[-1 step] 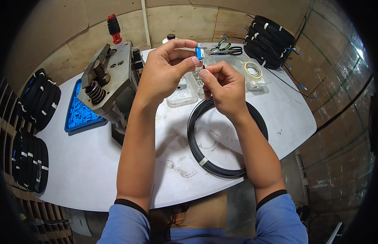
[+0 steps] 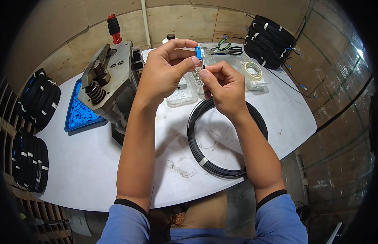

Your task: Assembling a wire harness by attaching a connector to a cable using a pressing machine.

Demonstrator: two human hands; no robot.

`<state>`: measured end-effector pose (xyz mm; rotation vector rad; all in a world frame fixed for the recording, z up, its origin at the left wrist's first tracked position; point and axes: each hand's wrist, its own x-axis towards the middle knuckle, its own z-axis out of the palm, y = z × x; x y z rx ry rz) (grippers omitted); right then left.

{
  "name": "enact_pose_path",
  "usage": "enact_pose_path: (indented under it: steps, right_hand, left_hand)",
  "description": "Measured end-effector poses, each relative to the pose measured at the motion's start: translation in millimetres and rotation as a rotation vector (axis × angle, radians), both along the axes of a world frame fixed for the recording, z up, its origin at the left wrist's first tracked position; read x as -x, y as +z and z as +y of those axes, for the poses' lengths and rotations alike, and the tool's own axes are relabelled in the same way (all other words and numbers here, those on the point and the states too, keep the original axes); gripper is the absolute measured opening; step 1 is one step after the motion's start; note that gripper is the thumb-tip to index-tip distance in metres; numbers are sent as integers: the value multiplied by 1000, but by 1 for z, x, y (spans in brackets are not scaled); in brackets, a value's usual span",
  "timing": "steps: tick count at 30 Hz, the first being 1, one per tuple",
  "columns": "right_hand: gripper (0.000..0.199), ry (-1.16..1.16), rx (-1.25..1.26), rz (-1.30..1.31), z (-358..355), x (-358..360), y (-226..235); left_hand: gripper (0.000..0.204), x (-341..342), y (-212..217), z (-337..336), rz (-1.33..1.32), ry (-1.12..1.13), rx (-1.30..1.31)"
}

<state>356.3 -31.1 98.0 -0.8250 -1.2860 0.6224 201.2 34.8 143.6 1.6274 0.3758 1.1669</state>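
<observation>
My left hand (image 2: 166,69) pinches a small blue cable connector (image 2: 198,53) with a white part on its right side. Thumb and forefinger grip it above the far part of the table. Just below and to the right, my right hand (image 2: 225,83) is closed on the end of a thin black cable (image 2: 203,64), which points up to the underside of the connector. Whether the cable end sits inside the connector is too small to tell. A coil of black cable (image 2: 193,140) with a white tie lies on the table under my right forearm.
A metal press (image 2: 115,73) stands at left beside a blue tray (image 2: 67,122) of blue connectors. Clear plastic boxes (image 2: 183,99), a tape roll (image 2: 253,71), scissors (image 2: 233,51) and green-handled pliers (image 2: 223,42) lie behind my hands. Black cable coils (image 2: 270,40) are stacked at far right; more (image 2: 38,99) hang at left.
</observation>
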Motion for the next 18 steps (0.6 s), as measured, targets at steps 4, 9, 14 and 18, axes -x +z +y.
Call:
enact_pose_path:
  steps: [4,9,14,18]
  right_hand:
    - [12,4,-4,-1,0,-1,0]
    - [10,12,7,-22,-1,-2,0]
    - [11,14,2,-7,0,-1,-1]
    - [12,8,-2,1,0,-1,-1]
  left_hand:
    - [37,1,0,0,5,-17,7]
    - [35,-1,0,-1,4,1,5]
    - [32,-1,0,0,-3,10,-3]
    - [32,-1,-1,1,-5,1,2]
